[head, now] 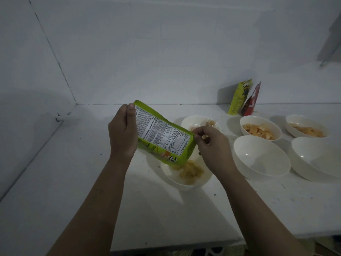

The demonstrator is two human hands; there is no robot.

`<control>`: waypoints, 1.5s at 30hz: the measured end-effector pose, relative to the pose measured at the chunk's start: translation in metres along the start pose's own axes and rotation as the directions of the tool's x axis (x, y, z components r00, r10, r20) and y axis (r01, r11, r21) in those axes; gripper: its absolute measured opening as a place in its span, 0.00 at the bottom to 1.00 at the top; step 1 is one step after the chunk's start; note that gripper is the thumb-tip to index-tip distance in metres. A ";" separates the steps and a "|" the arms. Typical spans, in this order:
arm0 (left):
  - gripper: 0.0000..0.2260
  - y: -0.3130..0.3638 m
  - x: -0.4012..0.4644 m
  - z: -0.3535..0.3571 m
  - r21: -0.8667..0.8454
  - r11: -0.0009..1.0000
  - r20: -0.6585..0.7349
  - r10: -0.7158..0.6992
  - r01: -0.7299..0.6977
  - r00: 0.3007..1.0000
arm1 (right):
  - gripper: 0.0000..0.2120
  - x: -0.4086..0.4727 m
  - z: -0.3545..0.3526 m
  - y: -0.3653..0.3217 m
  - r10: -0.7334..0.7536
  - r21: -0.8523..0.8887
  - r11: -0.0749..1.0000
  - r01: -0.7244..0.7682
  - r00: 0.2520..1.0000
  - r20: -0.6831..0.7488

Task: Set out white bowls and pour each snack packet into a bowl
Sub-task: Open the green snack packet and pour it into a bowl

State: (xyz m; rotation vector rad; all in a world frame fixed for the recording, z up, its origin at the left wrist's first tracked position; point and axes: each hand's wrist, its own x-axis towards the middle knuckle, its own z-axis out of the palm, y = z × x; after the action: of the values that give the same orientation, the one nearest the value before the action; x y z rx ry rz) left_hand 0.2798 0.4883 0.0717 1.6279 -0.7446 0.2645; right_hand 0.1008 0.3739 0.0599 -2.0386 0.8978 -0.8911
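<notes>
A green snack packet [162,133] is tipped mouth-down over a white bowl [186,182] near the counter's middle. Pale yellow snack pieces [188,169] lie in that bowl under the packet's mouth. My left hand [122,133] grips the packet's raised bottom end. My right hand [212,146] pinches the packet's right edge near the opening. Behind the packet a bowl with snack [199,121] is partly hidden. Two bowls with orange chips [260,129] [306,127] stand at the right. Two bare white bowls [260,157] [317,159] sit in front of them.
A yellow-green packet [239,97] and a red packet [251,100] lean against the back wall at the right. The white counter [73,182] meets walls at the back and left, and its front edge runs along the bottom right.
</notes>
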 end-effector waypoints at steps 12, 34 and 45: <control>0.17 0.003 0.002 -0.002 0.010 0.998 0.006 0.062 -0.062 0.998 | 0.08 -0.006 0.003 0.001 -0.044 0.004 0.999 0.044 0.998 -0.045; 0.18 0.001 0.008 -0.005 0.023 0.997 0.008 0.078 -0.078 0.997 | 0.07 -0.008 0.001 -0.007 -0.178 -0.108 0.980 0.166 0.978 -0.107; 0.17 0.016 -0.003 0.006 0.118 0.981 0.185 0.128 -0.152 0.974 | 0.10 -0.001 0.017 -0.038 -0.252 -0.107 0.961 0.254 0.967 0.028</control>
State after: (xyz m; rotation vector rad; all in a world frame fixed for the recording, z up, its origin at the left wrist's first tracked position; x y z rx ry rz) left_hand 0.2663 0.4835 0.0813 1.7419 -0.9977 0.2779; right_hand 0.1249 0.3994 0.0823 -2.2887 0.7011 -0.9798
